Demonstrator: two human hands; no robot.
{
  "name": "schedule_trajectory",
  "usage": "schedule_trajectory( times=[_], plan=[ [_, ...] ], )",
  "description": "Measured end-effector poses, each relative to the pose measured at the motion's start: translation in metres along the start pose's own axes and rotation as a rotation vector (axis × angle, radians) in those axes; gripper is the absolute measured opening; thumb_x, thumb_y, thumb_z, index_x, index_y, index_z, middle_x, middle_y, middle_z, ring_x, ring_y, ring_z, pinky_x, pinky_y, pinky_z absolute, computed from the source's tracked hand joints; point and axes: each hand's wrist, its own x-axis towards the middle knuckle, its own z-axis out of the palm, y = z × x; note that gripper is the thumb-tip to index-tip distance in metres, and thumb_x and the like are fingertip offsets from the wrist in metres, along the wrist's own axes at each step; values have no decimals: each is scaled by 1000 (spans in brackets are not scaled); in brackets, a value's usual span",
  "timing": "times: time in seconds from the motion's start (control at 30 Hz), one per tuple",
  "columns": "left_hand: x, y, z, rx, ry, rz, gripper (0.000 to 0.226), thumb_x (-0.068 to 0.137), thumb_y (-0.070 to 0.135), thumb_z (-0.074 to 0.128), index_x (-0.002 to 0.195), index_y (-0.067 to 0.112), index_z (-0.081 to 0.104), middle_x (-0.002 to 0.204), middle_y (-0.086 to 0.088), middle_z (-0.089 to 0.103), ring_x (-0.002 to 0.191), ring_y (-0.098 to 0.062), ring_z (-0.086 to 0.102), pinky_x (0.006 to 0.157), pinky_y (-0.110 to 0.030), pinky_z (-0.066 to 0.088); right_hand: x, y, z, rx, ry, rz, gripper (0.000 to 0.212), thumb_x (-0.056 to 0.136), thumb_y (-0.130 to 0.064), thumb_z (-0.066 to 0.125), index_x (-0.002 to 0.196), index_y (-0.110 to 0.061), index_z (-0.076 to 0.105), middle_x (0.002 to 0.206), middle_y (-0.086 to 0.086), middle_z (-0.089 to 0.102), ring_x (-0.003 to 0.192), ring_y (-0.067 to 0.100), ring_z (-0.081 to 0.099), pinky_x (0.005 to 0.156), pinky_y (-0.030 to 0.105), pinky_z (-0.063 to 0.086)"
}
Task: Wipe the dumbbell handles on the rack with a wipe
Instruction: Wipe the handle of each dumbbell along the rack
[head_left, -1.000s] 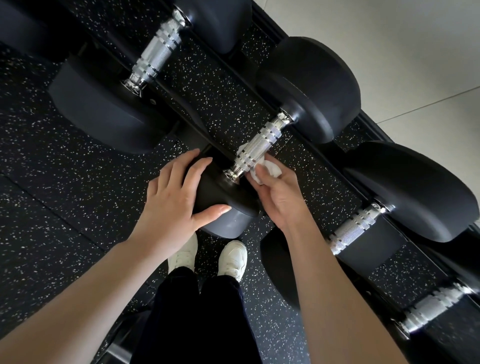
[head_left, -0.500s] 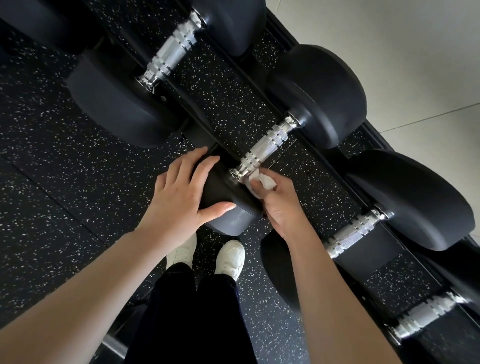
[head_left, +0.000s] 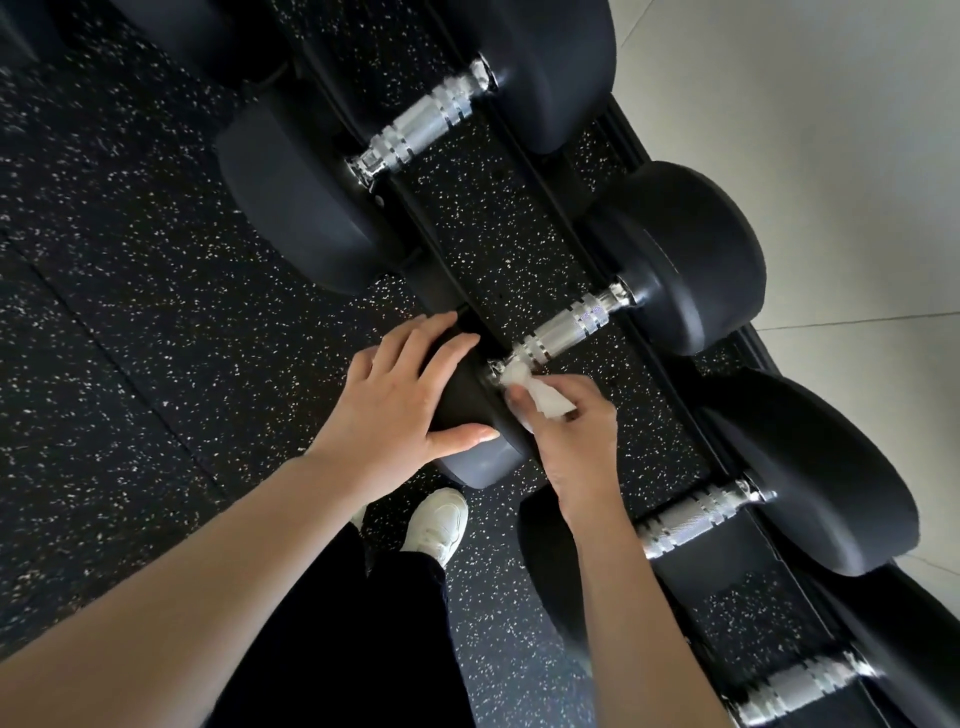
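Centrally in the frame, the right hand (head_left: 566, 431) pinches a crumpled white wipe (head_left: 537, 392) against the near end of a chrome dumbbell handle (head_left: 563, 332) on the rack (head_left: 524, 208). Beside it, the left hand (head_left: 395, 400) lies spread over that dumbbell's black near head (head_left: 470, 410).

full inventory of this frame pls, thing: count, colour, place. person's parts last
dumbbells: four with handles showing, black heads, chrome handles, in a diagonal row on the rack
wiped handle: one, chrome, centre of frame
rack: one, black, running upper left to lower right
wipe: one, white, bunched at the near end of the wiped handle
floor: black rubber with white specks, left; pale tiles, right
shoes: white, one clear and a second barely visible, bottom centre
trousers: dark, bottom centre
left hand: laid open on the near dumbbell head
right hand: pinching the wipe
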Motion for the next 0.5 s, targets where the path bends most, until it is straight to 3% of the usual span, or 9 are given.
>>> schedule_trajectory(
  times=[0.07,0.17,0.27,0.5],
  plan=[
    [0,0,0,3,1,-3,80,78,72,34,141,21,40,148,-2,35,132,-26,36,96,-48,39,5,-6,5,-43,30,-59,18,75,-14,78,73,-27,64,92,-4,61,77,-12,56,67,1,38],
    [0,-1,2,-6,18,1,79,79,71,35,140,22,40,147,-2,37,132,-27,38,95,-50,41,12,-7,13,-171,87,-155,12,76,-8,75,78,-18,70,89,1,64,74,-1,58,63,3,38],
    [0,0,4,-5,35,4,78,78,72,35,139,23,38,147,-1,37,132,-26,38,94,-49,41,16,-9,17,-302,122,-225,10,76,-7,72,83,-15,72,86,-1,65,70,0,56,62,4,38],
    [-1,1,3,-32,59,-14,78,75,71,38,137,23,42,145,-1,40,132,-23,35,96,-47,39,15,-20,23,-498,136,-236,18,78,-10,69,92,-20,74,83,0,72,74,19,63,61,28,48]
  ],
)
